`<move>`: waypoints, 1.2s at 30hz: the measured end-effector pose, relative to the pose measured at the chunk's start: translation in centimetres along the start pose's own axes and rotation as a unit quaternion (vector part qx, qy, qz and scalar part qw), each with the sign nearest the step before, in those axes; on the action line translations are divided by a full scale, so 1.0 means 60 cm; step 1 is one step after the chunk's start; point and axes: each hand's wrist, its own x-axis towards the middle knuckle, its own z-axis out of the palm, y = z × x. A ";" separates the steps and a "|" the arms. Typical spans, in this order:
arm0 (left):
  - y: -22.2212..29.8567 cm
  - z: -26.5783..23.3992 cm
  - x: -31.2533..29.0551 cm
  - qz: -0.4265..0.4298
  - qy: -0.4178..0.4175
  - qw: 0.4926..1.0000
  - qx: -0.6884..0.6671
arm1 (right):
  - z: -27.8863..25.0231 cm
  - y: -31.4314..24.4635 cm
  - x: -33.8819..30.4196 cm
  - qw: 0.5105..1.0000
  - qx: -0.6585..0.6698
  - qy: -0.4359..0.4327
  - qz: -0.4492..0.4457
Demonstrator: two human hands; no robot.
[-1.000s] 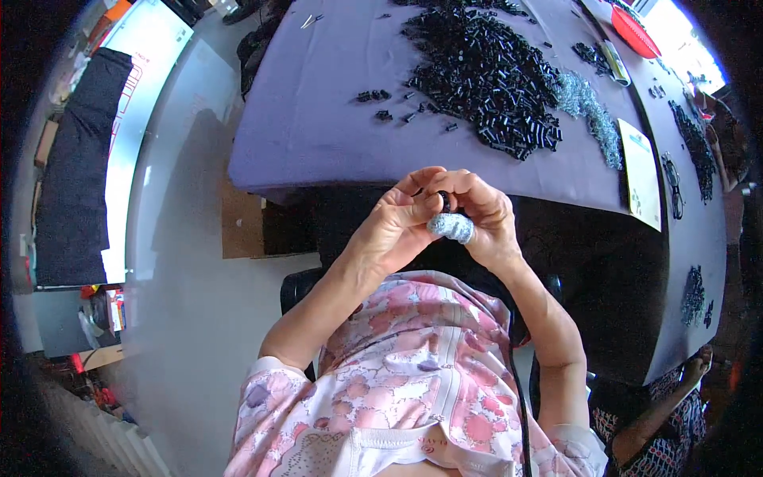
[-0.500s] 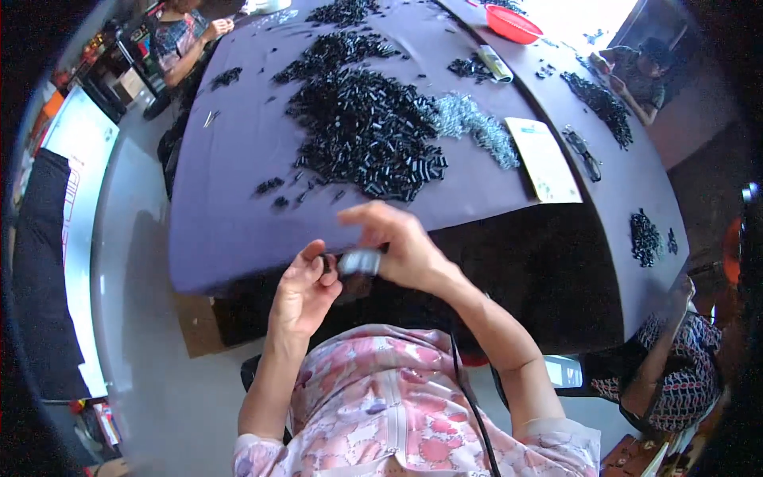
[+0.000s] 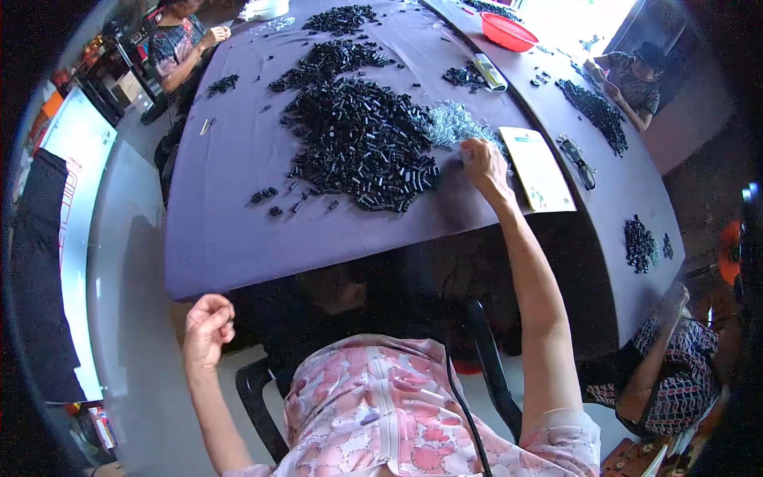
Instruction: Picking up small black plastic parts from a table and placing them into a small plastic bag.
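Note:
My right hand (image 3: 486,168) reaches over the table to the near right edge of a heap of small transparent plastic pieces (image 3: 455,126). Its fingers are curled together, and what lies between them is hidden. To the left, my left hand (image 3: 208,327) is raised off the table's near left corner, its fingers closed. Something small and dark may show at its fingertips, too small to name. Beside the transparent pieces spreads a large heap of short black cylindrical parts (image 3: 362,143).
A white printed sheet (image 3: 536,171) lies right of my right hand, with eyeglasses (image 3: 578,163) beyond it. Farther off are a yellow-green packet (image 3: 490,73), a red basket (image 3: 509,33) and small scissors (image 3: 207,126). Other people sit around the purple-covered table (image 3: 230,246).
My hands, together in front of me before, have parted. The right went forward and right to the transparent pieces; the left moved out to the left and lower.

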 end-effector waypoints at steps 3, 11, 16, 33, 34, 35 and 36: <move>-0.022 -0.089 -0.006 -0.043 0.087 0.978 0.184 | 0.015 -0.011 0.015 0.999 -0.003 -0.030 -0.035; -0.152 -0.197 0.056 0.023 0.259 0.873 0.413 | 0.056 -0.001 0.049 0.997 -0.017 -0.072 0.020; -0.105 -0.144 0.043 -0.008 0.116 0.870 0.479 | 0.055 0.021 0.052 0.996 -0.024 -0.082 -0.023; 0.023 0.116 0.153 0.193 -0.019 0.897 0.398 | 0.046 0.029 0.019 0.995 0.000 -0.052 -0.088; 0.020 0.122 0.174 0.239 0.007 0.871 0.430 | 0.042 0.027 0.019 0.993 0.007 -0.064 -0.096; 0.019 0.126 0.193 0.267 0.034 0.843 0.466 | 0.038 0.023 0.019 0.993 0.013 -0.056 -0.105; 0.017 0.131 0.211 0.281 0.047 0.840 0.462 | 0.037 0.018 0.019 0.994 0.044 -0.072 -0.071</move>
